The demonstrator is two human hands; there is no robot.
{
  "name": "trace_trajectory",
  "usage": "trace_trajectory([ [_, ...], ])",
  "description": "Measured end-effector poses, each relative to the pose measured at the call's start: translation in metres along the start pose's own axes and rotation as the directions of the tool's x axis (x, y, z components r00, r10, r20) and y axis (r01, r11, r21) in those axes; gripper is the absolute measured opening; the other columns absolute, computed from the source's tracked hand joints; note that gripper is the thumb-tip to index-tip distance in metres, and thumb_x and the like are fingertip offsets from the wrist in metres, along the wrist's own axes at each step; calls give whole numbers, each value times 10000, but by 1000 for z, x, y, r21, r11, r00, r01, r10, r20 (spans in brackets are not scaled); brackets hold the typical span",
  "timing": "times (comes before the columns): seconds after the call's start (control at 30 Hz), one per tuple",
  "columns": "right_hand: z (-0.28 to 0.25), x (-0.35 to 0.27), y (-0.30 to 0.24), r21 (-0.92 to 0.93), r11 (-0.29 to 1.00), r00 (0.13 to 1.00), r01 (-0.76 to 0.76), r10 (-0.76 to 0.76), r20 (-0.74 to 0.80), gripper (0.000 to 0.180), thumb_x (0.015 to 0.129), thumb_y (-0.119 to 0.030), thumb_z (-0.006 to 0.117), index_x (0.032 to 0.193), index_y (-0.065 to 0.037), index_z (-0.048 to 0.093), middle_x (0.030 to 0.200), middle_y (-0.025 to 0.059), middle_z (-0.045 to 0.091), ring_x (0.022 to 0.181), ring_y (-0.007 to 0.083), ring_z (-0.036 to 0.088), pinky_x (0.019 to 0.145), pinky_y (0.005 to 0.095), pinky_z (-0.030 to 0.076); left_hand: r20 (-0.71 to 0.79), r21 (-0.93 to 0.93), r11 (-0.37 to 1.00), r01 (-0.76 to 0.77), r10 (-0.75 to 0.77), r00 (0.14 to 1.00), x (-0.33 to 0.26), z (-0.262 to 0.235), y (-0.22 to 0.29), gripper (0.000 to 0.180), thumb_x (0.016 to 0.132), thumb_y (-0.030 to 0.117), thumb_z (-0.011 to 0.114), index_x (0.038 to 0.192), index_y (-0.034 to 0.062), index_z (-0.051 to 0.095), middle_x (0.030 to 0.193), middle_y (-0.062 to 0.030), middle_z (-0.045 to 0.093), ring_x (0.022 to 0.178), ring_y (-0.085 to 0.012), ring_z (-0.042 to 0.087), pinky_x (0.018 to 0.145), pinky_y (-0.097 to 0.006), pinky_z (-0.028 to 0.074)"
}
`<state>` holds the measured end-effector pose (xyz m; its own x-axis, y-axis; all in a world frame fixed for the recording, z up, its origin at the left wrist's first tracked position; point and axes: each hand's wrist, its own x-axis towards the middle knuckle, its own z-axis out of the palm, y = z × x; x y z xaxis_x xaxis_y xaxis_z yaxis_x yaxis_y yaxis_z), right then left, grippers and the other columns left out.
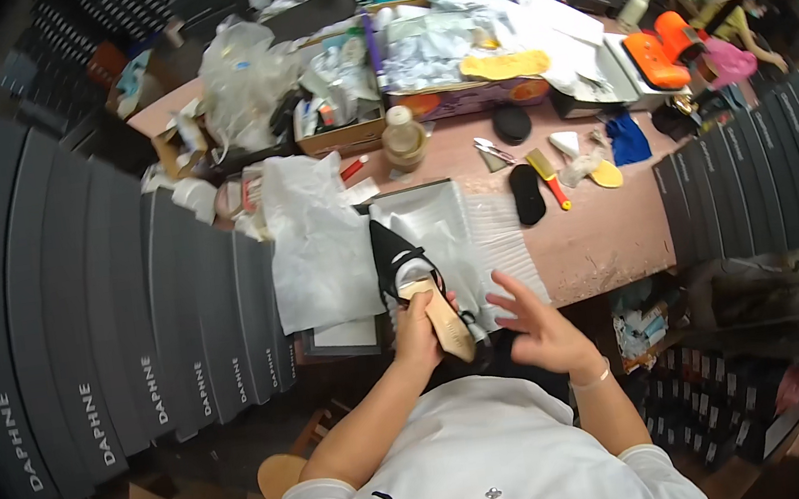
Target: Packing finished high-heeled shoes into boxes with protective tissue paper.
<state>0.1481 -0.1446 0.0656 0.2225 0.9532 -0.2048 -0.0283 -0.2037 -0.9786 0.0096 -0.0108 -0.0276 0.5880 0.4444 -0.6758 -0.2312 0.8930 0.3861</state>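
Closest to me, both forearms come up from the lower edge toward a black pointed shoe (416,283) with a tan sole, held over an open shoe box (434,206) lined with white tissue. My left hand (418,333) is clamped on the heel end of the shoe, sole turned up, toe pointing away from me. My right hand (534,325) hovers just beside it, fingers spread, gripping nothing. I judge this to be a handling or checking step at the box. The next move likely calls for the right hand to steady the shoe or part the white tissue paper (318,245) spread on the pink surface (599,233) left of the box, taking care with the thin straps.
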Motion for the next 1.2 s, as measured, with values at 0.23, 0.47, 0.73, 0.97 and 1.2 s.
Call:
trace_trajectory([
  [0.23, 16, 21, 7, -189, 978, 995, 91, -96, -16, 463, 678, -99, 782, 1110, -6, 645, 1218, 155, 591, 1102, 251, 578, 979, 346, 417, 30, 80, 975, -208, 206, 978, -6, -4, -7, 268, 899, 138, 564, 1143, 31, 532, 1074, -75, 575, 1041, -211, 560, 904, -379, 456],
  [0.47, -13, -7, 33, 428, 902, 994, -59, 90, -54, 418, 769, -241, 665, 1022, 88, 615, 1136, 232, 593, 975, 362, 624, 910, 445, 486, 561, 816, -488, -310, 539, 628, -21, -156, 95, 473, 760, 103, 663, 1206, 6, 540, 1140, -171, 549, 1090, -346, 506, 951, -406, 409],
  [0.73, -1, -20, 37, 543, 834, 990, -94, 138, -42, 336, 755, -171, 664, 986, 71, 650, 1166, 228, 581, 1059, 295, 567, 963, 392, 422, 487, 864, -276, -422, 674, 556, 83, -85, 176, 468, 842, 180, 647, 1265, 40, 503, 777, -103, 630, 601, -287, 588, 580, -375, 476],
  [0.97, -15, -28, 31, 479, 869, 980, -123, 183, -80, 306, 746, -104, 650, 1002, 64, 662, 1181, 204, 589, 1119, 253, 529, 1010, 356, 359, 332, 842, -540, 11, 534, 777, 213, -28, 272, 648, 779, 344, 679, 1271, -15, 459, 905, -238, 665, 780, -334, 669, 699, -430, 514],
  [1.2, -49, -17, 51, 619, 783, 977, 55, 85, -195, 378, 782, -263, 672, 968, 65, 649, 1123, 233, 575, 993, 407, 609, 914, 491, 477, 606, 786, -332, -521, 246, 757, 110, 46, 194, 307, 826, 313, 669, 860, 13, 607, 763, -140, 626, 698, -260, 614, 637, -359, 475],
])
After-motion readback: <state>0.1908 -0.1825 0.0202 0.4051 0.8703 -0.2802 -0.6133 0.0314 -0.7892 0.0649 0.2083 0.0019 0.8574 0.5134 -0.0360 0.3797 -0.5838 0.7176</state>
